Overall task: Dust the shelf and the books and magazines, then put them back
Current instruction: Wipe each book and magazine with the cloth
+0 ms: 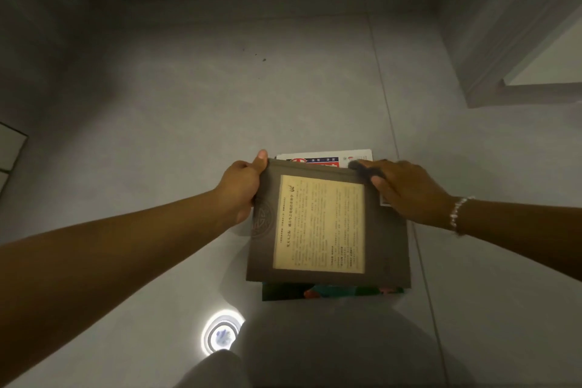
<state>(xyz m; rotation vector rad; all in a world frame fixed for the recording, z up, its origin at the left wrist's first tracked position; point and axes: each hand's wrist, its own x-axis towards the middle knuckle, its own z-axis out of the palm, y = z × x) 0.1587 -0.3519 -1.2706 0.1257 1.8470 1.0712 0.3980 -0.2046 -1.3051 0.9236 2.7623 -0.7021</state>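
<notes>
Gripping a stack of books and magazines from both sides, the person holds it out in front of the body above a grey tiled floor [176, 110]. The brown book [327, 227] lies on top, cover up, with a pale yellow panel of printed text in its middle and a faint round emblem near its left edge.

The left hand [241, 190] clasps the book's far left corner: the thumb lies over the top edge and the other fingers curl beneath, out of sight. The right hand [406, 189] holds the far right corner, its fingers [367, 165] laid close together along the top edge and curled onto it; how the thumb sits cannot be told. A beaded bracelet [458, 214] circles the right wrist.

Under the brown book, a white magazine [324, 158] with a red and blue band pokes out past the far edge, just between the two hands. At the near edge another magazine [330, 291] with a dark green and red cover shows as a strip below the book. Whether the stack rests on anything underneath is hidden.

A round ring of light [222, 334] reflects off the floor beside the person's pale trouser leg [217, 368]. At the upper right stands a white wall corner [478, 79], and a dark band runs along the top of the view.
</notes>
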